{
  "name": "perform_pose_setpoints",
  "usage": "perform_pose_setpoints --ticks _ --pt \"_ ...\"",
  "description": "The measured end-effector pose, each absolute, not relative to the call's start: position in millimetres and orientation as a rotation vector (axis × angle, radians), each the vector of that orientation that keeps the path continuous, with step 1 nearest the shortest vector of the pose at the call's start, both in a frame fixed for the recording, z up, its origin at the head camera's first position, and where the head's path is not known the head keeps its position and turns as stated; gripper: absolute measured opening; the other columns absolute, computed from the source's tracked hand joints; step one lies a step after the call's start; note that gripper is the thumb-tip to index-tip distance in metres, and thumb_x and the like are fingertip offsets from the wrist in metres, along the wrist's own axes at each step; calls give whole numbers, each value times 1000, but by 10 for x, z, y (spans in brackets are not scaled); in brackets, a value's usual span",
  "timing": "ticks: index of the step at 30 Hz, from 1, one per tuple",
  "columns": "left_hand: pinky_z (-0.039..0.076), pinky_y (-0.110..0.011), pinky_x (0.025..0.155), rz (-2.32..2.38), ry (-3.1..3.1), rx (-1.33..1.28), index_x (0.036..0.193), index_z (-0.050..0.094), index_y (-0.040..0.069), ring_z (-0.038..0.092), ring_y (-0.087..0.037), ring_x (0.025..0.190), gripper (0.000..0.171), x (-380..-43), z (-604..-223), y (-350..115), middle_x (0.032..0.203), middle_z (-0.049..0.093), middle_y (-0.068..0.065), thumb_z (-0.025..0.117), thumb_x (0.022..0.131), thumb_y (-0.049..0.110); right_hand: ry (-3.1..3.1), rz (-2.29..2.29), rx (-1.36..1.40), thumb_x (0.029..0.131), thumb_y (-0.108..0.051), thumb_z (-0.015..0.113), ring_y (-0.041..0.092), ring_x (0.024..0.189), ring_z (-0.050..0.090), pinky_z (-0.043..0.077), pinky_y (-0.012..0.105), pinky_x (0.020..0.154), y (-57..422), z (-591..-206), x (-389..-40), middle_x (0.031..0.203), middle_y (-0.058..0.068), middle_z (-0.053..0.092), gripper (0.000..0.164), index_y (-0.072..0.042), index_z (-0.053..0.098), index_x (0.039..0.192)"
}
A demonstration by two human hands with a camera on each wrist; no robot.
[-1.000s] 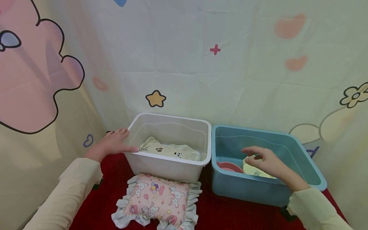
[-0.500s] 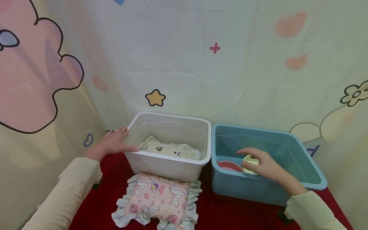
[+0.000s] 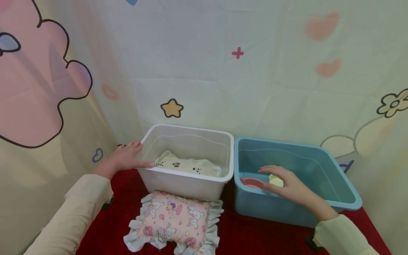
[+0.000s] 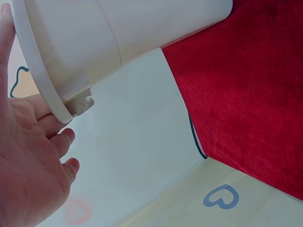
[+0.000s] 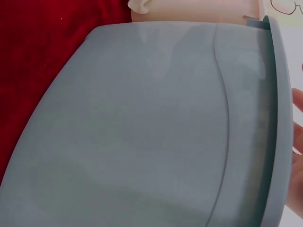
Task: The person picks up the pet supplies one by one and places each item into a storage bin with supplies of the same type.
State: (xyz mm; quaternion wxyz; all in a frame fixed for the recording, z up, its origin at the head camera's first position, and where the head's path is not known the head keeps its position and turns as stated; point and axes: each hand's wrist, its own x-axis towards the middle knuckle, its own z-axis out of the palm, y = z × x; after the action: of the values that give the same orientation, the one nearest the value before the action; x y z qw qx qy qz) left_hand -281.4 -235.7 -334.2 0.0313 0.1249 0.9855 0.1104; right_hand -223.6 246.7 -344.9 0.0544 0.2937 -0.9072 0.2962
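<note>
My left hand rests on the near left corner of a white plastic bin, thumb over the front rim. In the left wrist view its loose fingers reach past the rim. A cream frilled cloth item with small dark prints lies in that bin. Over the front rim of a blue bin hovers my right hand, thumb and fingers apart in a curve. Below it inside are a pink bowl-like piece and a pale yellow object, partly hidden by the hand.
A pink printed pillow with white ruffles lies in front of the white bin. Both bins stand side by side on a red cloth, close to a printed curtain behind.
My right hand has moved left over the blue bin, from above the pale yellow object towards the pink piece. My left hand stays on the white bin's corner.
</note>
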Motion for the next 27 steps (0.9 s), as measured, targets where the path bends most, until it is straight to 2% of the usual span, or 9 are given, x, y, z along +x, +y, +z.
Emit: perform_pose_setpoints --ticks 8,27 --pt "11 -63 100 330 3032 387 135 25 -7 16 -45 129 102 -2820 -3344 -2362 140 23 -30 53 71 67 -2771 866 877 82 -23 61 30 111 47 41 55 84 2433 -3468 -2211 121 11 54 38 -12 54 118" --pt "12 -63 100 326 3036 389 135 25 -7 16 -45 129 101 -2818 -3344 -2362 140 23 -30 53 71 65 -2732 843 993 80 -23 64 32 110 49 45 51 82 2324 -3472 -2152 123 13 53 41 -12 54 118"
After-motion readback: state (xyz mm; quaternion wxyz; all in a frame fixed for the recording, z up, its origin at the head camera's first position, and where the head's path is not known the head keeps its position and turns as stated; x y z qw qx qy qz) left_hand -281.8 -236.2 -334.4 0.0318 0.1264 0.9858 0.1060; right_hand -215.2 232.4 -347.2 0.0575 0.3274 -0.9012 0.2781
